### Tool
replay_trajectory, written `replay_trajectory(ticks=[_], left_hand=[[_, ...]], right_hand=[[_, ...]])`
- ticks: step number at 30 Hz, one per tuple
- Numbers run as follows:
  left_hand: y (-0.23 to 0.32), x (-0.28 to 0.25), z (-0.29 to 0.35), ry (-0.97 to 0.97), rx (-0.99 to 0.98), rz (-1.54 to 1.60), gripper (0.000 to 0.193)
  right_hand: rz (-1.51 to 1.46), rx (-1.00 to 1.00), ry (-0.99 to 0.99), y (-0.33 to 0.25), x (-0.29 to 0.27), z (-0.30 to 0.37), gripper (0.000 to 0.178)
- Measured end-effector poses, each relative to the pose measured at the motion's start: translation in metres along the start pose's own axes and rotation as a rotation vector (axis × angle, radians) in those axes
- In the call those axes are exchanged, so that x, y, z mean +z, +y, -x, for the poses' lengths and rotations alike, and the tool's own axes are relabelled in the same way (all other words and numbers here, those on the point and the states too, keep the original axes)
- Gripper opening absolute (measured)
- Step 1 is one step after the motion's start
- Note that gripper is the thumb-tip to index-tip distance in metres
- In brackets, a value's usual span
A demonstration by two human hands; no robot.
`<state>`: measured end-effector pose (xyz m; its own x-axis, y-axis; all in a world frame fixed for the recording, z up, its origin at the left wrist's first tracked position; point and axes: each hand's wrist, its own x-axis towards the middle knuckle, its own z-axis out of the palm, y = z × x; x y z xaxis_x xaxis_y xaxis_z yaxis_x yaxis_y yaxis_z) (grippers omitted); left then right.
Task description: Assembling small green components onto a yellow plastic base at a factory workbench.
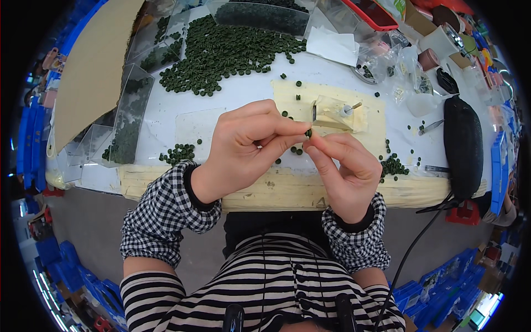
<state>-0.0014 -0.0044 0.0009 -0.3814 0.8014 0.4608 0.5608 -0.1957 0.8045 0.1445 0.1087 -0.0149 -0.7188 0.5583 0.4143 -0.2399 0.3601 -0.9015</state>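
Between the fingertips of my left hand is a small dark green round piece, pinched by thumb and forefinger. My right hand meets it from the other side, thumb and forefinger closed at the same piece, which the fingertips partly cover. Just beyond my hands stands a tape-covered block with a thin peg sticking out at its right. A few loose green pieces lie on the tape under and around my fingers.
A large heap of green pieces spreads at the far left, beside clear bins and a cardboard sheet. Smaller piles flank my hands. At right are tweezers, a black pouch and a red-cased phone.
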Motion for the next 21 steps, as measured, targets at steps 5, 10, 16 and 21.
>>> replay_trajectory(ticks=[5, 10, 16, 21], left_hand=[[0.0003, -0.0008, -0.0006, -0.007, -0.013, 0.006, 0.024], [0.0007, -0.0008, -0.0012, -0.006, -0.030, 0.037, 0.024], [0.0006, -0.0015, -0.0016, -0.011, -0.047, 0.036, 0.023], [-0.0002, -0.0012, -0.0016, -0.009, -0.057, 0.049, 0.022]], right_hand=[[-0.039, 0.030, 0.007, 0.0006, 0.0005, 0.0008, 0.026], [-0.052, 0.041, 0.011, 0.0004, -0.0001, 0.0018, 0.025], [-0.054, 0.024, 0.014, 0.0010, -0.0002, 0.0019, 0.026], [-0.027, 0.005, 0.019, 0.0003, -0.0002, 0.0017, 0.026]])
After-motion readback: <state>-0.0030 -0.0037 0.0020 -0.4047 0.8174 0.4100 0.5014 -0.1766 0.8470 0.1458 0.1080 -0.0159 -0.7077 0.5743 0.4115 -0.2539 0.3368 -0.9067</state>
